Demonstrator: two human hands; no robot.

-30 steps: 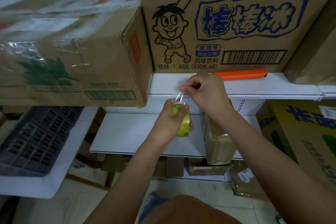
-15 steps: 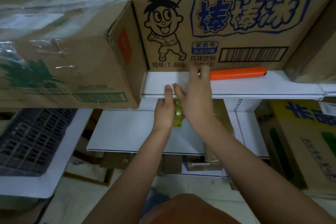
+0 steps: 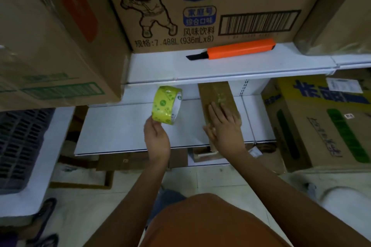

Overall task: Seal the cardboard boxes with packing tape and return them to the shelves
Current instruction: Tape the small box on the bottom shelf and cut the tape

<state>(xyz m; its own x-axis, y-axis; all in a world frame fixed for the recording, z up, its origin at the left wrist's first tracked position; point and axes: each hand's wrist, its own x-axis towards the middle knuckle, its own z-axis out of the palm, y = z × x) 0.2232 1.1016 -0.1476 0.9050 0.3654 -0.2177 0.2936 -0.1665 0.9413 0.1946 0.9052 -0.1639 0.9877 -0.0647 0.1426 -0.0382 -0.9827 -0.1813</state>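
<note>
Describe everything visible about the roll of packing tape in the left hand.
The roll of packing tape is a wide ring, yellow-green with a darker green printed pattern under a glossy film, and its side edge shows white layers with a small round green mark. It is held upright in the air, in front of the lower white shelf and below the edge of the upper one. Only the left hand touches it, pinching its lower rim with fingers and thumb.
</note>
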